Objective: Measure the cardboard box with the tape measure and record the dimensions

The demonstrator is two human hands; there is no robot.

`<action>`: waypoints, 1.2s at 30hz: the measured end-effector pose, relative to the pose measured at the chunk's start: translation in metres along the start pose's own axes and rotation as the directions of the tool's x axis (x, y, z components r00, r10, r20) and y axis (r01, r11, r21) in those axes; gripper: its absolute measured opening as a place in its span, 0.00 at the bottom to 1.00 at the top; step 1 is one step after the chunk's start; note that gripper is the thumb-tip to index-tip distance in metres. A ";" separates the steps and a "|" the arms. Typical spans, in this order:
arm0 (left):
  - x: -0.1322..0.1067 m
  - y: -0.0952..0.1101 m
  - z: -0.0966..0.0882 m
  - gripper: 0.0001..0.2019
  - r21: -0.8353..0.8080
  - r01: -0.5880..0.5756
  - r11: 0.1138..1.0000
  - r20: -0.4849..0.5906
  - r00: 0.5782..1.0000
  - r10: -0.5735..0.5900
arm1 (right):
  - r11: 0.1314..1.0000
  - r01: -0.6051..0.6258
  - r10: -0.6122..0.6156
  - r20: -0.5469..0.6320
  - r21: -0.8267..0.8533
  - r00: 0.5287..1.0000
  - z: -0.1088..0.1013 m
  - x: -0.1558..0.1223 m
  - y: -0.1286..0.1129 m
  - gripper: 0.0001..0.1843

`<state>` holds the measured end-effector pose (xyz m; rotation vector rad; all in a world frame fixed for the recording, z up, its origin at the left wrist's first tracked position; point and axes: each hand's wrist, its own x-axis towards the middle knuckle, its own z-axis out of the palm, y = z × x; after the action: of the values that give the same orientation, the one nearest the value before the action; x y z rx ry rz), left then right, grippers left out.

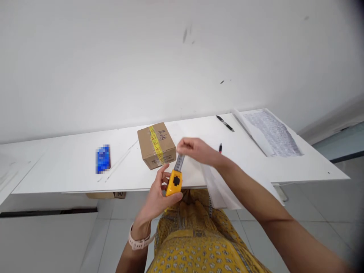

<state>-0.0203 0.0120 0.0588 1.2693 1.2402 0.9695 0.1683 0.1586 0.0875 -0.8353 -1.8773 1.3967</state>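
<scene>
My left hand (pixel 159 193) is closed around a yellow tape measure (pixel 174 182), held just in front of the white table's (pixel 71 170) near edge. A short length of its grey blade (pixel 179 162) runs up to my right hand (pixel 196 149), which pinches the blade's end. Just beyond both hands sits a small brown cardboard box (pixel 156 146) sealed with a yellow tape strip and marked with handwriting on top.
A blue blurred item (pixel 102 158) lies left of the box. Two pens (pixel 225 123) (pixel 220 147) and a printed sheet (pixel 270 132) lie to the right. White paper (pixel 218 185) hangs over the table edge under my right forearm. A cardboard piece (pixel 106 195) shows below the table.
</scene>
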 end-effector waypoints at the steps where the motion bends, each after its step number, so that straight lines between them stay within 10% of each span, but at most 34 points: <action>1: -0.006 -0.001 -0.001 0.41 -0.072 0.033 0.997 0.034 0.999 -0.031 | 0.999 0.035 -0.036 -0.023 -0.032 0.999 -0.005 0.021 -0.006 0.15; 7: -0.015 0.001 0.019 0.33 -0.458 0.137 0.878 0.024 0.990 -0.142 | 0.977 0.039 -0.051 -0.055 -0.208 0.997 -0.010 0.159 -0.004 0.16; 11: 0.000 0.009 0.025 0.29 -0.537 0.069 0.841 -0.123 0.980 -0.159 | 0.951 -0.050 0.029 -0.076 -0.304 0.997 0.015 0.197 0.022 0.16; 21: -0.015 0.015 0.036 0.28 -0.583 0.160 0.796 -0.074 0.966 -0.248 | 0.996 -0.086 0.087 -0.041 0.033 0.995 0.023 0.176 0.056 0.21; 36: -0.004 0.012 0.049 0.26 -0.465 0.244 0.851 0.047 0.967 -0.252 | 0.977 -0.128 0.050 -0.396 -0.173 0.917 -0.023 0.123 0.062 0.23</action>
<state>0.0292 0.0021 0.0662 0.7027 1.0639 1.0111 0.1210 0.2844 0.0478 -1.2140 -1.6951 1.0110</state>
